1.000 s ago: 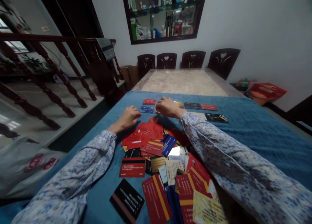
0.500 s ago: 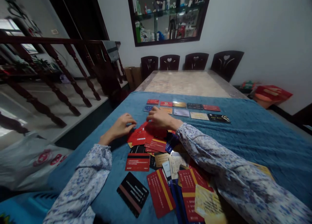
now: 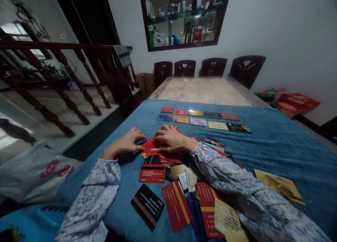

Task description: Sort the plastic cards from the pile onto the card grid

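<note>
A loose heap of plastic cards, mostly red with some black, blue and gold, lies on a blue cloth in front of me. My left hand rests at the heap's left edge, fingers curled onto a red card. Beside it my right hand lies palm down on the top of the heap, fingers spread over the red cards. Beyond the hands, two neat rows of cards are laid out side by side. Both arms wear flowered sleeves.
Past the cloth the bare marble tabletop runs to several dark chairs against the wall. A gold card lies apart at the right. A dark wooden railing stands to the left and a white bag lies below it.
Both hands have drawn back from the laid-out rows toward me and now rest on the heap. The rows, earlier partly covered by my right hand, are in full view.
</note>
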Motion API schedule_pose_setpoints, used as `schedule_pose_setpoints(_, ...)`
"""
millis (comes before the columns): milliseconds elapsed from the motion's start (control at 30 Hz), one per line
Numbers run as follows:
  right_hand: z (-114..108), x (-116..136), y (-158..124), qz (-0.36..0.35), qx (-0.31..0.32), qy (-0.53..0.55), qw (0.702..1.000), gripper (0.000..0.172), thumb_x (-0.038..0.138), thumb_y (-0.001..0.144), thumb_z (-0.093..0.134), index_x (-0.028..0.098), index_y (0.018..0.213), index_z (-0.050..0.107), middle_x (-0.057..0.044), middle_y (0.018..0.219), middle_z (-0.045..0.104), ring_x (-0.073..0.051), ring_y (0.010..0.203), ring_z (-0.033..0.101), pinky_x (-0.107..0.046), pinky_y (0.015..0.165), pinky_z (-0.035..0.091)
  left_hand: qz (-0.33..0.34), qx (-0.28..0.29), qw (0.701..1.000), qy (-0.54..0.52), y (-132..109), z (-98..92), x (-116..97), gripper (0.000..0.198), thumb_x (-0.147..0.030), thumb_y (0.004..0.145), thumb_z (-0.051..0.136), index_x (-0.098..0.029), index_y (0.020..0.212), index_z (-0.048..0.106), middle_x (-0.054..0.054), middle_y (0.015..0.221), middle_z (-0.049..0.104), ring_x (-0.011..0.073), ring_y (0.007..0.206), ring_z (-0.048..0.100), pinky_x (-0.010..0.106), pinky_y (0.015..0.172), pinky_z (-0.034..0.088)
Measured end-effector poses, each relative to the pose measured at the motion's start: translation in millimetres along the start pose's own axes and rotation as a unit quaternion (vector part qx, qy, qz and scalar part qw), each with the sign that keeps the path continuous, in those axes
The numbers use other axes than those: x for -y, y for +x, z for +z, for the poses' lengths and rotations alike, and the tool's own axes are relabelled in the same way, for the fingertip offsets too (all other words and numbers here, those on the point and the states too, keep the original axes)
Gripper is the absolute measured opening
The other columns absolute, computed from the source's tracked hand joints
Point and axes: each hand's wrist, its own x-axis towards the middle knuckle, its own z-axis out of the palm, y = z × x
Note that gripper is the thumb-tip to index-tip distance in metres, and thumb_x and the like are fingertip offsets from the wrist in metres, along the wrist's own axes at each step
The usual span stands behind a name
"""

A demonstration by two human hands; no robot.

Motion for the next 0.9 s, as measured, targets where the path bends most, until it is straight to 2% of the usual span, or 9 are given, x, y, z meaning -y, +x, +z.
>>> schedule_pose_setpoints(100, 2, 2, -1, -0.012, 0.005, 0.002, 1.000, 0.047, 0.055, 0.095, 0.065, 0.020, 0.128, 0.071, -0.015, 0.135, 0.067, -0.034, 0.120, 0.044, -0.044, 0.087, 0.035, 0.003, 0.027, 1.000, -0.002, 0, 1.5, 0, 0.037, -0.045, 0.079, 0.082, -0.022, 0.107, 0.074, 0.007, 0.106, 0.069, 0.0285, 0.112, 0.053, 0.040, 0.100, 0.045)
schedule_pose_setpoints(500, 10, -6, 1, -0.019, -0.005, 0.019, 1.000, 0.031, 0.041, 0.097, 0.065, 0.018, 0.115, 0.076, -0.014, 0.123, 0.072, -0.030, 0.113, 0.045, -0.040, 0.084, 0.035, 0.020, 0.046, 0.999, -0.009, 0, 5.0, -2, 0.053, -0.052, 0.080, 0.081, -0.021, 0.121, 0.068, 0.006, 0.105, 0.065, 0.0258, 0.107, 0.053, 0.035, 0.095, 0.043)
schedule_pose_setpoints(733, 10, -9, 0, -0.040, -0.010, 0.024, 0.999, 0.026, 0.037, 0.098, 0.064, 0.018, 0.112, 0.076, -0.013, 0.116, 0.072, -0.028, 0.110, 0.046, -0.041, 0.087, 0.036, 0.017, 0.047, 0.999, -0.018, 1, 5.8, -6, 0.045, -0.044, 0.079, 0.080, -0.020, 0.116, 0.069, 0.006, 0.108, 0.068, 0.0259, 0.107, 0.055, 0.036, 0.098, 0.043)
schedule_pose_setpoints(900, 9, -8, 0, -0.050, -0.013, 0.028, 0.998, 0.026, 0.036, 0.096, 0.067, 0.017, 0.112, 0.075, -0.013, 0.114, 0.072, -0.026, 0.108, 0.048, -0.040, 0.089, 0.038, 0.021, 0.040, 0.999, -0.008, 1, 4.5, -11, 0.038, -0.039, 0.079, 0.076, -0.019, 0.110, 0.072, 0.005, 0.100, 0.070, 0.0242, 0.101, 0.057, 0.036, 0.096, 0.044)
